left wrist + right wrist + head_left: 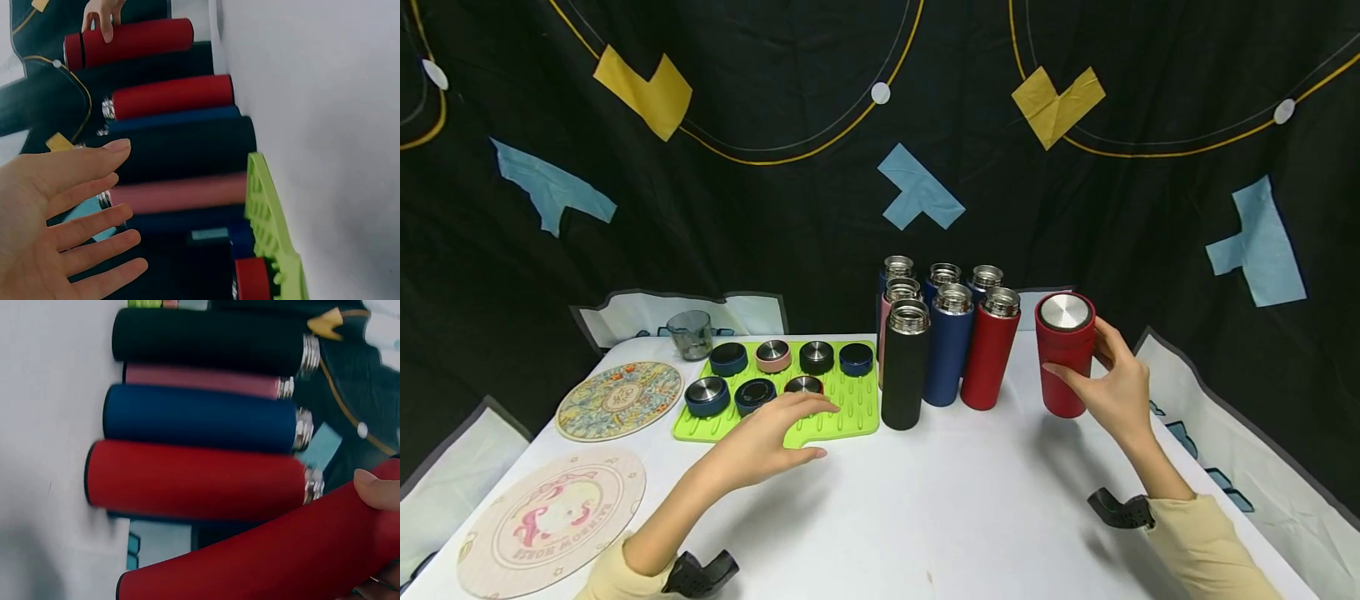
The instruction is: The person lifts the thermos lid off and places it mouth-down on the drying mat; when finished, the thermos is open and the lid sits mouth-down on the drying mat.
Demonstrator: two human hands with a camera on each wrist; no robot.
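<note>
My right hand [1112, 383] grips a red thermos [1066, 371] round its upper part; a red lid with a silver top closes it. In the right wrist view this thermos [269, 550] slants across the bottom, and only the thumb and a bit of finger show. With fingers stretched and nothing in them, my left hand [767, 437] hovers by the front of the green drying mat [850, 421]. A red-rimmed lid [805, 384] lies just behind its fingers. The left wrist view shows the same hand [69, 219] with fingers spread.
Several lidless thermoses stand mid-table: a black one [905, 371], a blue one [950, 350], a red one [992, 354] and others behind. More lids, such as a pink one [772, 356], lie on the mat. A glass cup [691, 335] and two round placemats [621, 400] are leftward.
</note>
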